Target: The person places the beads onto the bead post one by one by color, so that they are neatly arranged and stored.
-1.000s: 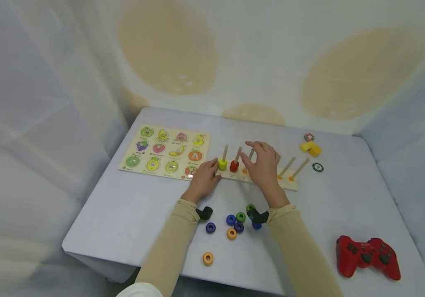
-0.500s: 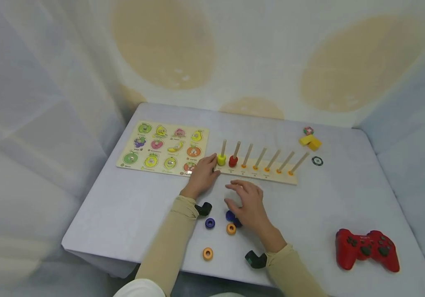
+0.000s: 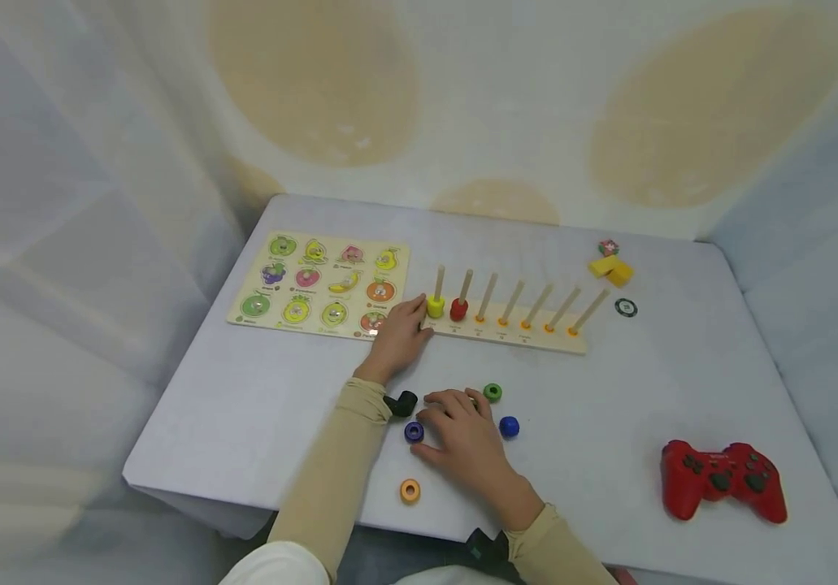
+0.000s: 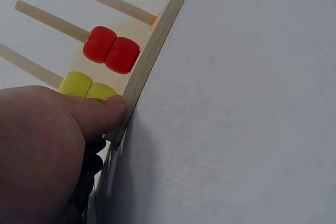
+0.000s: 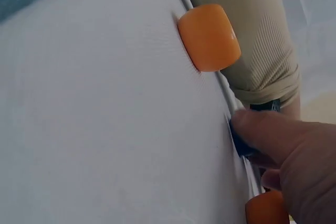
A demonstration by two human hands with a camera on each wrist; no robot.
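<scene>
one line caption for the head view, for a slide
Left hand steadies the wooden peg board; right hand reaches among loose rings.

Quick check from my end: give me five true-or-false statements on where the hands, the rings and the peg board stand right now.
1. The left hand rests at the end of the peg board. True.
2. The yellow rings sit on the peg next to the red rings. True.
3. Every peg carries rings. False: five pegs are bare.
4. The right hand is over the loose rings near the blue ring. True.
5. The red game controller lies on the fruit puzzle. False: it lies on the table, far to the right.
</scene>
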